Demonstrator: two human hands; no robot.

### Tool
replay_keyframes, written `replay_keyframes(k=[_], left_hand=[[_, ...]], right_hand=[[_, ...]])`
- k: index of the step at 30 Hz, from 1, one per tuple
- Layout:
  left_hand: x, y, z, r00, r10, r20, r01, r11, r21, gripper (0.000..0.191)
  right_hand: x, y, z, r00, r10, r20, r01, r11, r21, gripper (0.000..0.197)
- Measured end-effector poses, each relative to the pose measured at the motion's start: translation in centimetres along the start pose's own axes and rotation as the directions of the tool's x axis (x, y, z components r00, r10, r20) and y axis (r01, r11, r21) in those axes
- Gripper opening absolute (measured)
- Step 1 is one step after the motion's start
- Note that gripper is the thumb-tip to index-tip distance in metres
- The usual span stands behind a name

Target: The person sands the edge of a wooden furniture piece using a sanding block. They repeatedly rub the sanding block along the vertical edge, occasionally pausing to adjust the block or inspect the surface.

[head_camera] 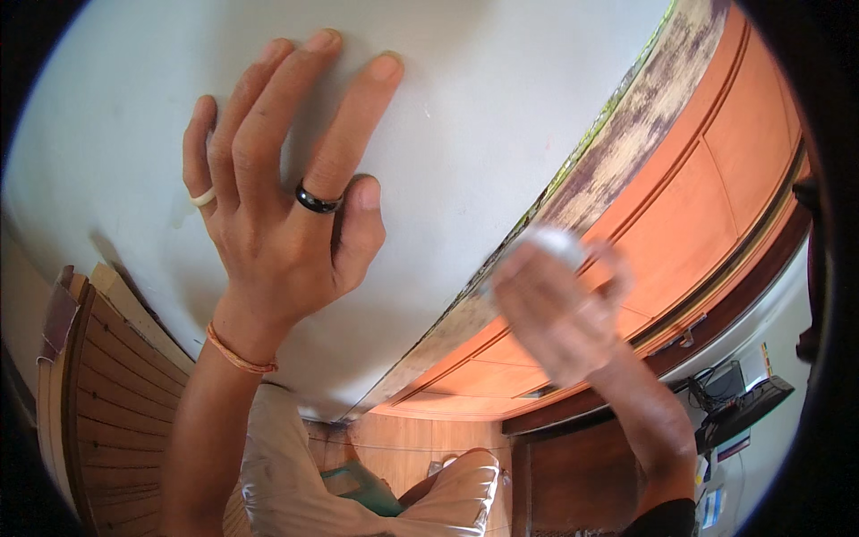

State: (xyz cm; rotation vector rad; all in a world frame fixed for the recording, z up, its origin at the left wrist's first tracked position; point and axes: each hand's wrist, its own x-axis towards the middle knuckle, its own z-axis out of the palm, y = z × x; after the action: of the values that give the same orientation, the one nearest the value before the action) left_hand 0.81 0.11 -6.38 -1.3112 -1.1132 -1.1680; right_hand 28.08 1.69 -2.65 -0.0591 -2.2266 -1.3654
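Note:
My left hand (pixel 278 174) is pressed to a pale wall (pixel 463 134) with its fingers spread, holding nothing. It wears a black ring, a light ring and an orange cord at the wrist. At the wall's right edge, my right hand (pixel 557 305) is blurred. Its fingers are closed around a small whitish object (pixel 553 243), too smeared to identify. That object is held against or very near a wooden frame strip (pixel 617 148) with patchy, worn dark and light paint. Beyond the strip is an orange-brown panelled wooden door (pixel 691 194).
A slatted wooden panel (pixel 127 396) stands at the lower left. Below are a wooden floor (pixel 396 443), a green object (pixel 362 486) and my light trousers (pixel 288 470). A dark monitor (pixel 745 413) with cables is at the far right, past a dark wooden panel (pixel 584 476).

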Motion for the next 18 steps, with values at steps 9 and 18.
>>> replay_keyframes(k=[9,18], left_hand=[[0.0,0.1,-0.3,1.0,0.007,0.024,-0.007,1.0,0.007,0.05],[0.2,0.1,-0.3,1.0,0.002,0.013,-0.002,1.0,0.003,0.05]], right_hand=[[0.5,0.0,-0.5,0.988,0.148,-0.04,-0.148,0.989,-0.012,0.013],[1.2,0.5,0.0,0.993,0.065,-0.102,-0.066,0.998,-0.005,0.018]])
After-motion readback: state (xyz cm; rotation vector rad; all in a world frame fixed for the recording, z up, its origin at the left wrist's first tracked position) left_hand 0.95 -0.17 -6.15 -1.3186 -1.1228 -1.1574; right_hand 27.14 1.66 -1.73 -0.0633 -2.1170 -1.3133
